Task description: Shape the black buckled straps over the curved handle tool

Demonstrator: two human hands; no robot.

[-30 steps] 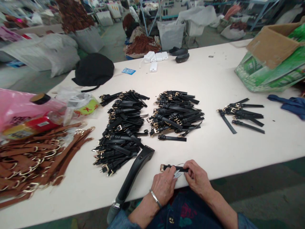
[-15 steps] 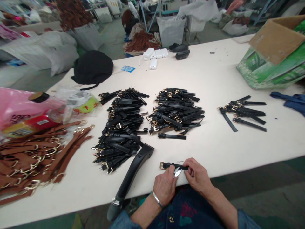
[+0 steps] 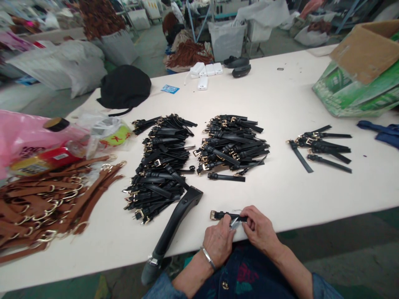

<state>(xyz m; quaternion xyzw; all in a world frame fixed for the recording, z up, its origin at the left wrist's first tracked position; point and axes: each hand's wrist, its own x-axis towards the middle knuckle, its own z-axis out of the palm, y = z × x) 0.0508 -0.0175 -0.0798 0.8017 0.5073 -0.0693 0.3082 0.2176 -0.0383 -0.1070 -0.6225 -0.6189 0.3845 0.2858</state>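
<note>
At the table's near edge lies a black buckle strap (image 3: 220,215) with a gold-coloured buckle at its left end. My left hand (image 3: 218,241), a silver bangle on its wrist, is closed around small thread snips (image 3: 234,223); its fingertips also touch the strap. The metal blades point up and right, over the strap's lower edge. My right hand (image 3: 259,226) pinches the strap's right end between thumb and fingers. A fine thread sticks up near those fingertips. The snips' handles are hidden inside my left hand.
Two heaps of black buckle straps (image 3: 162,153) (image 3: 233,143) lie ahead, with a smaller group (image 3: 327,145) at right. A black arm-like stand (image 3: 174,224) juts over the edge at left. Brown straps with rings (image 3: 40,207), a black cap (image 3: 124,89) and a green box (image 3: 358,83) also occupy the table.
The view has shifted slightly, so things appear a little farther right. The snips' blades show at a slightly different angle between my hands. Both hands stay at the strap.
</note>
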